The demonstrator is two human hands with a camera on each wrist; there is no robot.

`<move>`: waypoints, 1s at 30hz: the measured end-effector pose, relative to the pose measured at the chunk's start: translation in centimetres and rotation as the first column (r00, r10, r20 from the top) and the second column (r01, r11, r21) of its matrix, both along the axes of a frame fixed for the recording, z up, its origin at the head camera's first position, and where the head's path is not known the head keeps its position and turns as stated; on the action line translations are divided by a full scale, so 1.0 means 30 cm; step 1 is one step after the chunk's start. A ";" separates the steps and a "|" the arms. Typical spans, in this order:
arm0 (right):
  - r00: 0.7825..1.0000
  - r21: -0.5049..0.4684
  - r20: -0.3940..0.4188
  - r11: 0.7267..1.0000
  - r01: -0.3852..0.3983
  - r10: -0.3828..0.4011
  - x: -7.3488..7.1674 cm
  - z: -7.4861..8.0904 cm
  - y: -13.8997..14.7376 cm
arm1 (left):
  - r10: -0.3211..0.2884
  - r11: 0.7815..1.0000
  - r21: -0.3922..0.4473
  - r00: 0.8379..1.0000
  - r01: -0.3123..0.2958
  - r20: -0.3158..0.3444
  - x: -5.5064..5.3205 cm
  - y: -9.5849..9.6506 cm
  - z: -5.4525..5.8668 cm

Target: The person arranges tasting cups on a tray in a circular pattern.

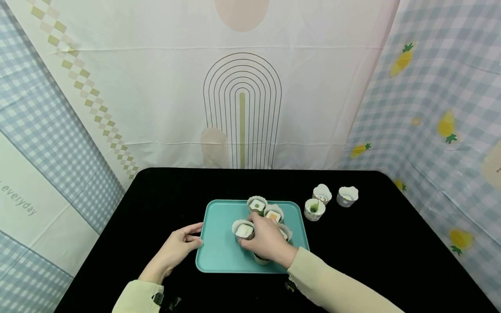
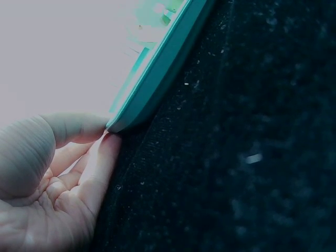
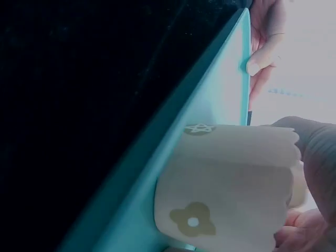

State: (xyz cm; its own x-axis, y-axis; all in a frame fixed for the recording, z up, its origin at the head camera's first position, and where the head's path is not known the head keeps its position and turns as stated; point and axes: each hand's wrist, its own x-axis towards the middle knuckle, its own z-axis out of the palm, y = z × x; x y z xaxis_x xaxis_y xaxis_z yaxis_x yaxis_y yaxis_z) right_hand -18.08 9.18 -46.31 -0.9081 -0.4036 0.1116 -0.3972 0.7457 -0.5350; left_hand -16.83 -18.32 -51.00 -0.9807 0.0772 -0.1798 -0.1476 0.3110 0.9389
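Observation:
My left hand (image 1: 174, 248) pinches the left edge of a turquoise tray (image 1: 217, 256); in the left wrist view the thumb (image 2: 79, 127) and a fingertip meet at its rim. Over the tray, my right hand (image 1: 270, 238) holds a paper baking cup (image 1: 243, 230) with a whitish filling, thumb on its near side and fingers on its far side. More cups crowd around that hand: one with a green-dotted white top (image 1: 257, 205), one with an orange-and-white top (image 1: 273, 214), and others partly hidden beneath it. A flower-printed cup (image 3: 226, 184) fills the right wrist view.
Right of the tray, on the black table (image 1: 372, 243), stand three more paper cups: one with a green piece (image 1: 314, 209), one behind it (image 1: 322, 194), and a grey one (image 1: 347, 197). Patterned curtains (image 1: 168, 108) rise behind and beside the table.

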 end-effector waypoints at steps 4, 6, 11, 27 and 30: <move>1.000 0.023 -0.011 1.000 -0.002 0.002 0.000 -0.002 -0.001 | -0.002 1.000 0.002 1.000 0.002 -0.002 0.000 0.001 0.001; 1.000 0.010 -0.009 1.000 -0.009 0.009 0.001 0.000 0.001 | -0.002 1.000 0.003 1.000 0.002 -0.002 0.000 0.001 0.001; 1.000 -0.014 0.003 0.999 -0.028 0.028 0.002 0.006 0.014 | -0.001 1.000 -0.001 1.000 0.001 -0.004 0.000 0.002 -0.001; 0.996 0.039 -0.061 0.997 -0.063 0.065 0.004 0.008 0.029 | -0.003 1.000 0.002 1.000 0.003 -0.005 -0.002 -0.001 -0.005; 0.993 0.040 -0.075 0.995 -0.089 0.092 0.003 0.008 0.033 | -0.002 1.000 0.003 1.000 0.002 -0.005 -0.002 -0.001 -0.003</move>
State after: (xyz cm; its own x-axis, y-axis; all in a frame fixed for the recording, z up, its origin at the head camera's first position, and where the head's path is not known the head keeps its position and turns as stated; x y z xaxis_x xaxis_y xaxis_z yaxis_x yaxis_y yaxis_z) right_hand -17.98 10.19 -46.08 -0.8569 -0.4887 0.1636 -0.5029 0.7233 -0.4733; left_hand -16.88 -18.35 -51.10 -0.9814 0.0798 -0.1745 -0.1422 0.3082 0.9406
